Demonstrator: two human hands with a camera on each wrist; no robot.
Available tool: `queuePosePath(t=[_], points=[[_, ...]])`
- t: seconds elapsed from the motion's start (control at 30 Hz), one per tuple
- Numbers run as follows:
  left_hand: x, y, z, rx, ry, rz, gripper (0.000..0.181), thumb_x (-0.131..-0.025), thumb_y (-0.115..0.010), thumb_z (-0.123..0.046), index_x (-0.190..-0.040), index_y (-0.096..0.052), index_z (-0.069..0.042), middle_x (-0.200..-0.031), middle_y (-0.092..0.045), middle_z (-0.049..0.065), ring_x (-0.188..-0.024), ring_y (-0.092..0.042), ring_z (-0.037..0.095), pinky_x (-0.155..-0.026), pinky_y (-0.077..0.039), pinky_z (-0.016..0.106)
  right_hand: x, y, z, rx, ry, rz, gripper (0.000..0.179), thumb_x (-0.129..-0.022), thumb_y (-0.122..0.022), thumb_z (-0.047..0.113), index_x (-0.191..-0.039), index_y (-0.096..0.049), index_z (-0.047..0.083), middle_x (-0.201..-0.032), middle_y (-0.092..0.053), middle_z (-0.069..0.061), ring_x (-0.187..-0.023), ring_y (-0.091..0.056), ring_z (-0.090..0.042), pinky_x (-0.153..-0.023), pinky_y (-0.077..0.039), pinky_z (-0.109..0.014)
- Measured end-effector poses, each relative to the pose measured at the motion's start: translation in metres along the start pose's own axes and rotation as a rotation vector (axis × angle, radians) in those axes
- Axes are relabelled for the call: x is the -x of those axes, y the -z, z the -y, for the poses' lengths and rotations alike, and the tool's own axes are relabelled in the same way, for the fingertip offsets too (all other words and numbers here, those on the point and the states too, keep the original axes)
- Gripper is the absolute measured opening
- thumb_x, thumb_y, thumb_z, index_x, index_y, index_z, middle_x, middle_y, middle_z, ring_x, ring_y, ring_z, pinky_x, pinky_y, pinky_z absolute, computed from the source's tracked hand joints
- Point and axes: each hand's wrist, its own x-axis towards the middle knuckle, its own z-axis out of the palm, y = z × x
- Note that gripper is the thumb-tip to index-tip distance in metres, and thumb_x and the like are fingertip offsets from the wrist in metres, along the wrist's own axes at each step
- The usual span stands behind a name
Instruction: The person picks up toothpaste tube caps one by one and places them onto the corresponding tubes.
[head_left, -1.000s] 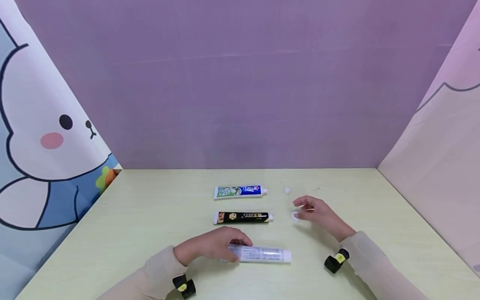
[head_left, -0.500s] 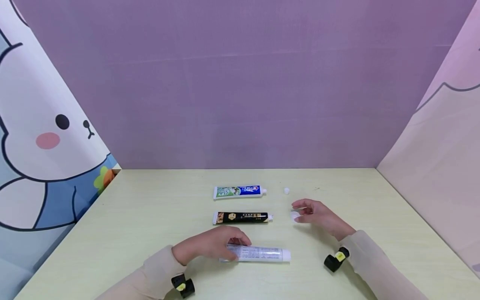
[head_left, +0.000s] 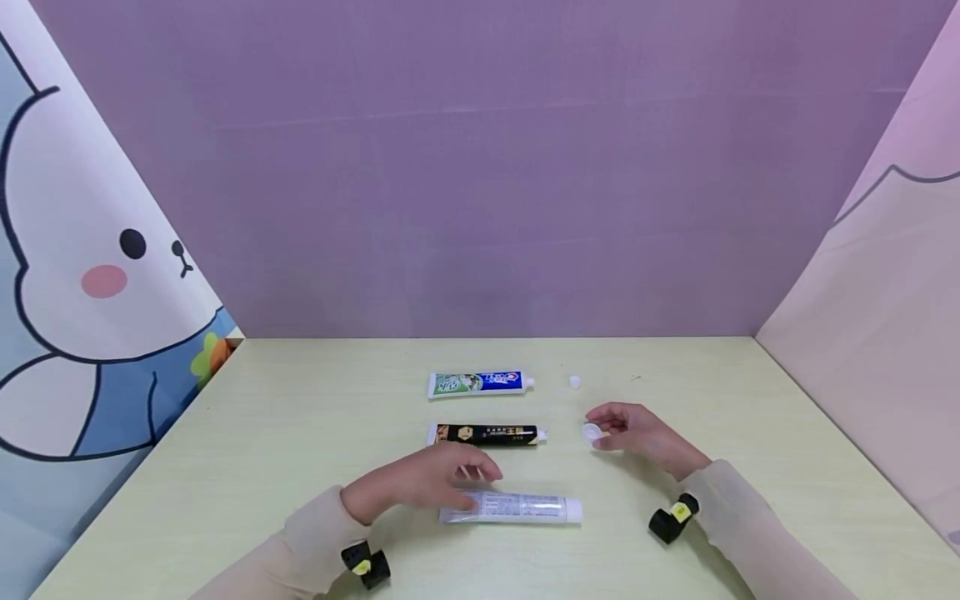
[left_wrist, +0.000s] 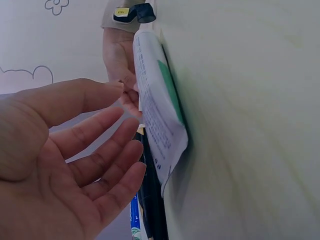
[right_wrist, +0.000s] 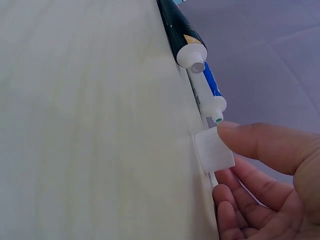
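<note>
A white toothpaste tube [head_left: 517, 507] with printed text and its white cap on lies nearest me, flat on the table. My left hand [head_left: 420, 479] hovers over its crimped end, fingers loosely bent; the left wrist view shows a gap between the fingertips and the tube [left_wrist: 155, 95]. My right hand [head_left: 645, 435] pinches a small white cap [head_left: 591, 432] between thumb and index finger, right at the tabletop. Left of that cap lies a black toothpaste tube [head_left: 491, 435], its nozzle bare. In the right wrist view the thumb tip is on the upper corner of the cap [right_wrist: 214, 150].
Farther back lies a blue and green toothpaste tube [head_left: 480, 383], uncapped, with another small white cap [head_left: 574, 382] to its right. A purple wall [head_left: 487, 183] rises behind the table [head_left: 322, 400]; printed panels with a cartoon figure [head_left: 82, 250] flank it.
My left hand has lifted slightly off the white tube, its fingers rising away. My right hand has shifted a little toward me, so the cap now shows between thumb and index finger.
</note>
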Motion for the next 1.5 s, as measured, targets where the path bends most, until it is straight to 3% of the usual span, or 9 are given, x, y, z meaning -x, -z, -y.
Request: queuePosePath(t=[0.17,0.63,0.9,1.27,1.5], points=[[-0.003,0.006,0.006,-0.001,-0.042,-0.047,0.035,-0.082,-0.07,-0.004,-0.116,-0.062,-0.008,-0.113,-0.064,0.005,-0.103,-0.058,0.021,-0.088,-0.046,0.031,-0.001,0.0,-0.004,0.008,0.002,0.013,0.042,-0.08,-0.072,0.005,-0.118,-0.057,-0.003,-0.11,-0.06,-0.01,-0.095,-0.053,-0.017,-0.079,-0.046,-0.02],[-0.016,0.017,0.023,0.102,-0.052,-0.239,0.026,-0.084,-0.068,-0.003,-0.109,-0.063,0.001,-0.106,-0.066,0.014,-0.099,-0.058,0.033,-0.087,-0.047,0.043,-0.005,-0.003,-0.004,0.083,-0.013,-0.027,0.035,-0.077,-0.074,0.005,-0.11,-0.062,0.002,-0.094,-0.057,-0.006,-0.087,-0.047,-0.018,-0.072,-0.042,-0.022],[-0.025,0.022,0.028,0.073,-0.048,-0.279,0.026,-0.082,-0.07,-0.005,-0.107,-0.064,-0.001,-0.105,-0.065,0.012,-0.097,-0.059,0.029,-0.084,-0.05,0.037,-0.003,-0.006,0.001,0.097,-0.007,-0.028,0.033,-0.078,-0.072,0.003,-0.109,-0.062,0.001,-0.093,-0.057,-0.007,-0.084,-0.048,-0.018,-0.07,-0.043,-0.024],[-0.032,0.026,0.034,0.043,0.032,-0.32,0.027,-0.08,-0.071,-0.006,-0.105,-0.065,0.0,-0.106,-0.064,0.01,-0.095,-0.056,0.023,-0.082,-0.048,0.03,-0.005,-0.005,0.001,0.105,-0.034,-0.035,0.029,-0.078,-0.071,0.001,-0.106,-0.062,0.001,-0.092,-0.058,-0.006,-0.084,-0.049,-0.018,-0.072,-0.043,-0.027],[-0.037,0.028,0.038,0.044,0.079,-0.314,0.028,-0.08,-0.072,-0.006,-0.106,-0.065,-0.001,-0.104,-0.065,0.008,-0.094,-0.056,0.02,-0.085,-0.046,0.033,-0.005,-0.005,0.001,0.089,-0.02,-0.033,0.028,-0.078,-0.071,0.001,-0.105,-0.062,0.0,-0.092,-0.059,-0.007,-0.083,-0.049,-0.019,-0.071,-0.043,-0.026]])
